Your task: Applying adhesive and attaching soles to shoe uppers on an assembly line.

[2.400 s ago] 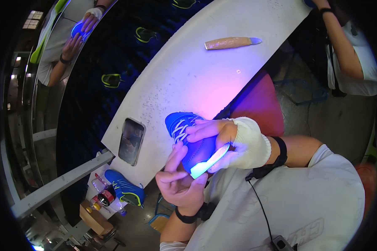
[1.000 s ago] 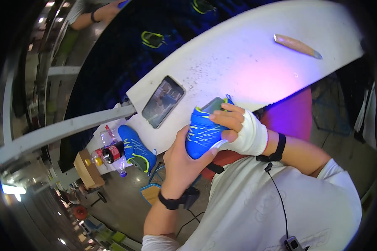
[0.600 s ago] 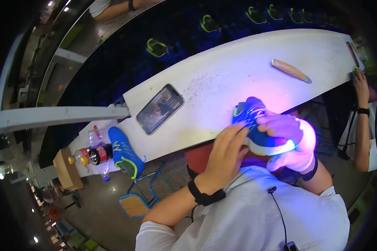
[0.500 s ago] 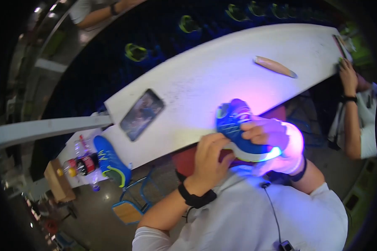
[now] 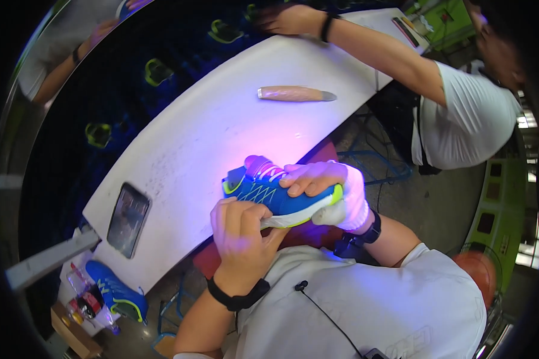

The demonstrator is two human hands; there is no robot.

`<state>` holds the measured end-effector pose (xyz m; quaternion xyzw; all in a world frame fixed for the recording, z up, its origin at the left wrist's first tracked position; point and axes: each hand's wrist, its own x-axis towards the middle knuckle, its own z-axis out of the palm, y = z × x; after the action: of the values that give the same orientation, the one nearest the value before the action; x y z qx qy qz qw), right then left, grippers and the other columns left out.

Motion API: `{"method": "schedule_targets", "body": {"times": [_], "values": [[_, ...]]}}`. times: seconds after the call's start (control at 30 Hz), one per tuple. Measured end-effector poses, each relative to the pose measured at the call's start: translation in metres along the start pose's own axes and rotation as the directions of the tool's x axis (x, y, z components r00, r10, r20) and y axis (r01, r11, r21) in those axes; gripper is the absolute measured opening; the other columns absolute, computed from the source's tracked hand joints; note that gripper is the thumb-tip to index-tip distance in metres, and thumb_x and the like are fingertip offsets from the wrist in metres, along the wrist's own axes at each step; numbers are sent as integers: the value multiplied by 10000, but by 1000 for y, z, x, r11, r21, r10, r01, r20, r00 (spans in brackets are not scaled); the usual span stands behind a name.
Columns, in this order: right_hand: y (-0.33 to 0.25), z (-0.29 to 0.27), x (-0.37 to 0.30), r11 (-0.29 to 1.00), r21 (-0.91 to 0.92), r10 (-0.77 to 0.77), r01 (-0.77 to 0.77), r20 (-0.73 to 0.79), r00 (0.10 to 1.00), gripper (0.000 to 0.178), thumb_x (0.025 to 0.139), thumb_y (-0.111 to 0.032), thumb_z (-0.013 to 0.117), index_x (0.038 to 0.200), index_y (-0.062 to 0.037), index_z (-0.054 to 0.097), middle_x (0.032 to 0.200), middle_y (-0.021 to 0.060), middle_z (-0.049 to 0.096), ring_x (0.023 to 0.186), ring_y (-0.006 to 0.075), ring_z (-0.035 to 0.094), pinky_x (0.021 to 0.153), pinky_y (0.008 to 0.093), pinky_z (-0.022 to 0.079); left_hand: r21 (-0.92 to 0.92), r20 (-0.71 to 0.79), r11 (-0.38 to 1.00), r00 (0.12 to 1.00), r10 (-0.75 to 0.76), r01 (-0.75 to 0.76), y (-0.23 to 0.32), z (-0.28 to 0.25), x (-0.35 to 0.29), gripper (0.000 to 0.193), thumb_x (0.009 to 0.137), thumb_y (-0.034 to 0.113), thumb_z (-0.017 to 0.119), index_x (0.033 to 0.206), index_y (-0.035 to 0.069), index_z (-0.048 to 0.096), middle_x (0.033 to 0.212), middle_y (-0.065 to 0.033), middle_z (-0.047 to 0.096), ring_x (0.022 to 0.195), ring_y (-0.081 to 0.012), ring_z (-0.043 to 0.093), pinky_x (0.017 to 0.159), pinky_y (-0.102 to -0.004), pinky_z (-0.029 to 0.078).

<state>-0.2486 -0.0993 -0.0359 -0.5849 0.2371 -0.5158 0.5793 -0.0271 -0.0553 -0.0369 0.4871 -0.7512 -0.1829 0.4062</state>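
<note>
A blue sneaker [image 5: 293, 205] with white laces, a white sole and yellow-green trim is held over the near edge of the white table. My right hand [image 5: 324, 185], partly covered by a white glove with bare fingertips, grips its toe end from above, fingers by the laces. My left hand [image 5: 241, 222] pinches the sole edge on the near side, toward the heel; its fingertips are partly hidden. Purple light falls on the shoe and the right hand. A second blue sneaker [image 5: 117, 292] lies at the lower left beyond the table's end.
On the table [image 5: 188, 155] lie a knife with a tan handle [image 5: 296, 94] and a dark phone [image 5: 129, 220]. Beyond it a dark belt carries several shoes [image 5: 158, 72]. A co-worker's arm [image 5: 377, 51] reaches across at the right. Bottles [image 5: 90, 304] and a grey bar [image 5: 54, 260] are at left.
My view has turned rightward, so the table and sneaker appear further left. The co-worker's arm now stretches over the table toward the belt. Both my hands keep hold of the sneaker.
</note>
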Motion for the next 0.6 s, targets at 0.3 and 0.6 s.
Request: {"method": "schedule_targets", "body": {"times": [0.3, 0.6], "values": [[-10, -52, -7, 834, -502, 265, -231, -2, 964, 540, 757, -144, 955, 1262, -51, 789, 1448, 168, 703, 1255, 275, 725, 1038, 356, 589, 130, 345, 991, 937, -58, 14, 6, 9, 42, 478, 731, 104, 949, 1065, 41, 613, 1145, -161, 623, 1099, -388, 601, 1031, -537, 529], [26, -34, 16, 880, 62, 470, -472, -263, 842, 383, 1032, -326, 694, 1209, 13, 718, 1124, 110, 782, 1022, 199, 751, 924, 346, 592, -257, 218, 921, 946, -241, 294, -48, -78, 46, 771, 699, 206, 1008, 1366, 34, 661, 1379, -175, 684, 1270, -335, 632, 1110, -460, 505]]}}
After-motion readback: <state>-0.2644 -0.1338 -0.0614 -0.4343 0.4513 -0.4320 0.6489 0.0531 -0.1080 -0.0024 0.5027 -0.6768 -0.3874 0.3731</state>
